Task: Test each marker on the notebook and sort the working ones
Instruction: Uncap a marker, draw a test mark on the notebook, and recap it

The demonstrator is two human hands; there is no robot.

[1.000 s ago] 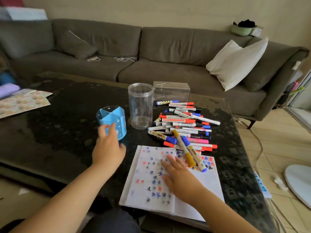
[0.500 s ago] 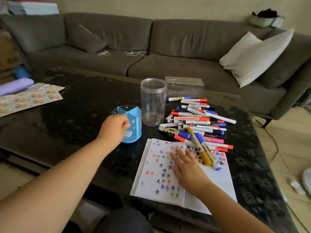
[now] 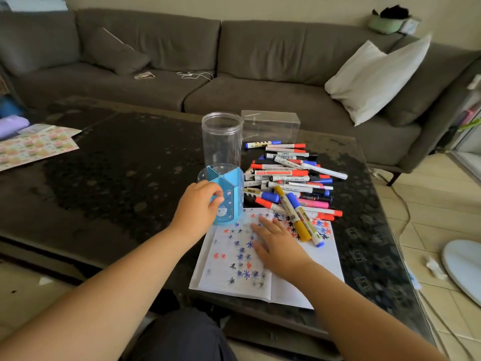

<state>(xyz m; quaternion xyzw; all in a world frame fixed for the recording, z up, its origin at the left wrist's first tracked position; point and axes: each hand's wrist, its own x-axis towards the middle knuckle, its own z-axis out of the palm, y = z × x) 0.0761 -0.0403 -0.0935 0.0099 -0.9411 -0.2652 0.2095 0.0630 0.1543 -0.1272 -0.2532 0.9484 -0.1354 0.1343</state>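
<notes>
Left hand (image 3: pixel 199 208) curled round blue divided holder (image 3: pixel 229 188), just beside notebook (image 3: pixel 263 259) on dark table (image 3: pixel 117 178). Right hand (image 3: pixel 278 247) flat, fingers spread on open page. Marker pile (image 3: pixel 291 178) behind notebook; clear jar (image 3: pixel 222 138) and clear box (image 3: pixel 270 126) beyond; grey sofa (image 3: pixel 234 61) behind.
</notes>
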